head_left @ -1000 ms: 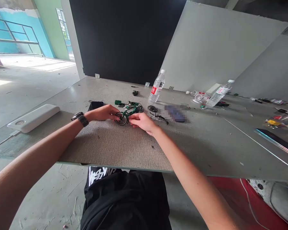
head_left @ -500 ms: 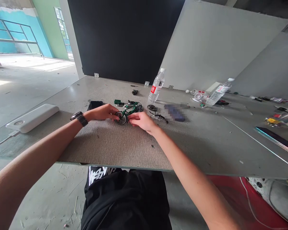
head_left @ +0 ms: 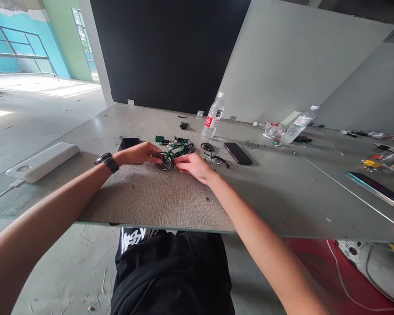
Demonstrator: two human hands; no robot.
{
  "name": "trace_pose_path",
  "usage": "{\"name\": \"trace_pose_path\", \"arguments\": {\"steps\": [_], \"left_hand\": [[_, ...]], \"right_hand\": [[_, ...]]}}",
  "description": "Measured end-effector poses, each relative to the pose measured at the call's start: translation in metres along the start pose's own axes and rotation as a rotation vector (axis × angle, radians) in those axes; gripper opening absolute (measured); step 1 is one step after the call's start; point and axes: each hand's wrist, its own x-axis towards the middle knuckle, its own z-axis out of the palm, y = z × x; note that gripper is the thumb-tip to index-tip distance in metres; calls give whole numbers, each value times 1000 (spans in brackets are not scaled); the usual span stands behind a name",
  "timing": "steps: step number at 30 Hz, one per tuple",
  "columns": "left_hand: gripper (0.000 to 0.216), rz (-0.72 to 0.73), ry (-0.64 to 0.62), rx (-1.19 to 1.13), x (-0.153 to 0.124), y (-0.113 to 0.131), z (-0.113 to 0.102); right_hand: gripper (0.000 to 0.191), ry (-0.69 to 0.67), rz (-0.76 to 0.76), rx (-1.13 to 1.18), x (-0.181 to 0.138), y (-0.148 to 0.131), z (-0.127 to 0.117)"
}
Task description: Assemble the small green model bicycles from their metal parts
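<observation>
A small green model bicycle (head_left: 176, 151) lies on the tabletop in front of me, its black-rimmed, spoked front wheel (head_left: 164, 161) nearest to me. My left hand (head_left: 144, 153), with a dark watch on the wrist, pinches the left side of that wheel. From the right, my right hand (head_left: 193, 167) is closed at the wheel's other edge, by the fork; its fingertips partly hide what they grip. A loose wheel (head_left: 208, 147) lies to the right of the bicycle, and thin dark handlebar-like parts (head_left: 220, 162) lie just in front of it.
A phone (head_left: 238, 153) and an upright water bottle (head_left: 213, 117) stand out right of the parts. Behind my left hand is a black box (head_left: 129, 143). A white power bank (head_left: 44, 162) with a cable lies left. More bottles (head_left: 300, 124) and another phone (head_left: 377, 189) are farther right.
The view has shifted very slightly. Both hands keep their places at the bicycle's front wheel, with no clear movement of the parts.
</observation>
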Motion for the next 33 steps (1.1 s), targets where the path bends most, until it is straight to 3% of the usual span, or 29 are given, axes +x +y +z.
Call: {"name": "trace_pose_path", "arguments": {"steps": [12,22,33], "left_hand": [[27,39,3,15,-1,-2,-1],[28,12,3,-13,0,-4,0],[26,52,-6,0,-2,-5,-1]], "right_hand": [[19,40,-37,-79,0,-1,0],[19,-52,-78,-93,-6,-5,0],[14,85,-177,-292,2,8,4]]}}
